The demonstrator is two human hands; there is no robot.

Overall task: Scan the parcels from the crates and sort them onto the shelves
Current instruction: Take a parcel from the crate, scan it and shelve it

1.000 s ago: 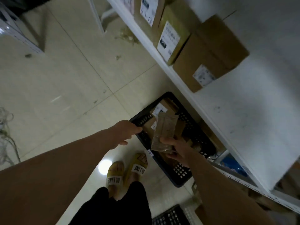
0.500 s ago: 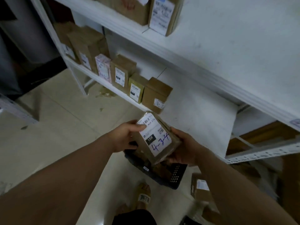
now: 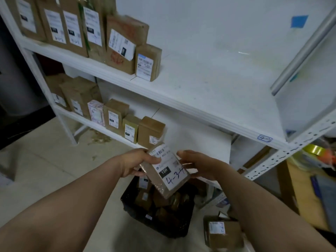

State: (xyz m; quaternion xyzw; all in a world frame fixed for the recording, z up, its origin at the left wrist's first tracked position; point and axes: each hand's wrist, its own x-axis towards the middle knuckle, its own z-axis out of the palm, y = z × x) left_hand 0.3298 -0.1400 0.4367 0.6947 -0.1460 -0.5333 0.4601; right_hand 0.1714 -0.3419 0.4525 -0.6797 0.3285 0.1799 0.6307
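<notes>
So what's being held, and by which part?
A small brown tape-wrapped parcel: the left hand grips its upper-left edge, the right hand its right edge.

The brown parcel (image 3: 156, 180) bears a white label (image 3: 172, 166) with a black 15H patch and blue handwriting. The crate (image 3: 172, 231) is black, the shelves (image 3: 209, 84) white.

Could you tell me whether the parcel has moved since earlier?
Yes. The parcel has risen away from the black crate; left hand and right hand hold it.
</notes>
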